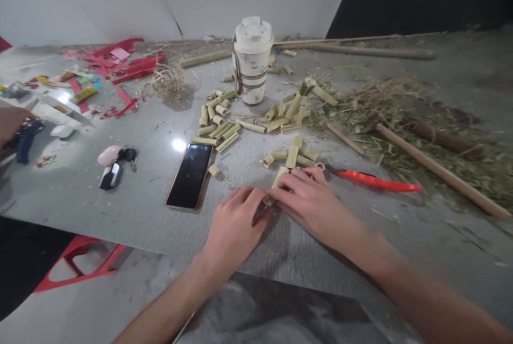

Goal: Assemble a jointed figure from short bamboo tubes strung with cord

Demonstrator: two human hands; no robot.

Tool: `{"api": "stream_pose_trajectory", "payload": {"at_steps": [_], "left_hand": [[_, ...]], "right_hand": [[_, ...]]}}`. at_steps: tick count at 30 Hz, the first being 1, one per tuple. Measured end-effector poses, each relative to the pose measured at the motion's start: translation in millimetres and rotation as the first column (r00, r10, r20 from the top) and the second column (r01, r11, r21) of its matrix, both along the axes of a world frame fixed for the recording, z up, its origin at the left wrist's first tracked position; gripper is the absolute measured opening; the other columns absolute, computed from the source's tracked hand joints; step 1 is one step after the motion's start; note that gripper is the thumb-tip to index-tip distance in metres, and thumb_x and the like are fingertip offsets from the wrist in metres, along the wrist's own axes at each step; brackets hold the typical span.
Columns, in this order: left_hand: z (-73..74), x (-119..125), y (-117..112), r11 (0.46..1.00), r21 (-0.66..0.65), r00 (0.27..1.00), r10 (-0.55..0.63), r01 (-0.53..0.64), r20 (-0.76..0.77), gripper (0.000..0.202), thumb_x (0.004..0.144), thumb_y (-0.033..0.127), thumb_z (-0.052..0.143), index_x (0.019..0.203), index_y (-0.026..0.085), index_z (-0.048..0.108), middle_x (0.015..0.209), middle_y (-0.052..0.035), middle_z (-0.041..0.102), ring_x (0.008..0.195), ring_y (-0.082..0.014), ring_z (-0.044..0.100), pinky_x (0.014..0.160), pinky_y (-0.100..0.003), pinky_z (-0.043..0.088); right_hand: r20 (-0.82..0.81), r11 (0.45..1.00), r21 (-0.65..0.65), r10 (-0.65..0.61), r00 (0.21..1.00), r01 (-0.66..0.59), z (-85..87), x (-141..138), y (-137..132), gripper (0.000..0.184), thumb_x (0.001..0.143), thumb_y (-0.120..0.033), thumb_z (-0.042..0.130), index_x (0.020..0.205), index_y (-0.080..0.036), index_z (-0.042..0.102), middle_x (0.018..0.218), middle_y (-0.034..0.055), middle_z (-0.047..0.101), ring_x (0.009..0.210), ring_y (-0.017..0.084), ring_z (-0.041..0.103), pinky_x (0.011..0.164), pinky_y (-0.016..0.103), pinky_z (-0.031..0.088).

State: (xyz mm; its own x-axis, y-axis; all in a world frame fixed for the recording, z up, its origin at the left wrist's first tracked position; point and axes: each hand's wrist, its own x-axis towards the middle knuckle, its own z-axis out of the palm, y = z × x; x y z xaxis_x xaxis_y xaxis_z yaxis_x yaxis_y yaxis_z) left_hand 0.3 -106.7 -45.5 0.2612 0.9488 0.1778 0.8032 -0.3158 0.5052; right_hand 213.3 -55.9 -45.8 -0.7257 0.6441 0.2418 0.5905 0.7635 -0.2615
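Observation:
My left hand [237, 222] is closed, its fingertips pinching a short cut bamboo piece [268, 202] near the table's front. From the other side, my right hand [310, 201] meets it with bent fingers on the same piece, which they partly hide. Just beyond my fingers, another bamboo piece [281, 174] points away, and an upright-laid one [292, 156] crosses several more short segments. Close to my right fingertips lies a tool with red handles [379, 180]; its metal end is partly hidden. A loose bamboo bit [214, 170] rests beside the phone [189, 176].
A lidded white cup [253, 63] stands behind scattered bamboo segments [228, 131]. To the right are a wooden-handled hammer [441, 165] and dry plant scraps [385, 98]. Keys [128, 155], red strips [116, 69] and another person's hand [14, 124] are at left.

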Motion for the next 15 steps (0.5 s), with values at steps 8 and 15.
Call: {"api": "stream_pose_trajectory", "payload": {"at_steps": [8,15], "left_hand": [[-6.4,-2.3,2.6,0.998,-0.051,0.995,0.032,-0.026,0.099,0.019,0.092,0.011,0.074,0.101,0.025,0.064,0.095,-0.0003,0.074,0.081,-0.021,0.07,0.069,-0.032,0.051],[-8.5,-3.2,-0.6,0.995,-0.075,0.989,0.07,-0.06,0.132,0.025,0.091,0.012,0.075,0.108,0.026,0.062,0.092,0.0024,0.073,0.082,-0.0211,0.069,0.069,-0.032,0.051]], "right_hand": [[0.04,1.0,-0.011,-0.022,0.999,0.022,-1.0,-1.0,-0.9,0.021,0.109,-0.007,0.056,0.106,-0.022,0.071,0.105,0.0035,0.068,0.102,0.021,0.056,0.097,0.04,0.03],[0.024,1.0,-0.006,-0.025,0.999,0.026,-1.3,-1.0,-0.8,0.018,0.111,-0.012,0.058,0.107,-0.021,0.073,0.102,0.003,0.066,0.1,0.022,0.056,0.095,0.041,0.03]]}}
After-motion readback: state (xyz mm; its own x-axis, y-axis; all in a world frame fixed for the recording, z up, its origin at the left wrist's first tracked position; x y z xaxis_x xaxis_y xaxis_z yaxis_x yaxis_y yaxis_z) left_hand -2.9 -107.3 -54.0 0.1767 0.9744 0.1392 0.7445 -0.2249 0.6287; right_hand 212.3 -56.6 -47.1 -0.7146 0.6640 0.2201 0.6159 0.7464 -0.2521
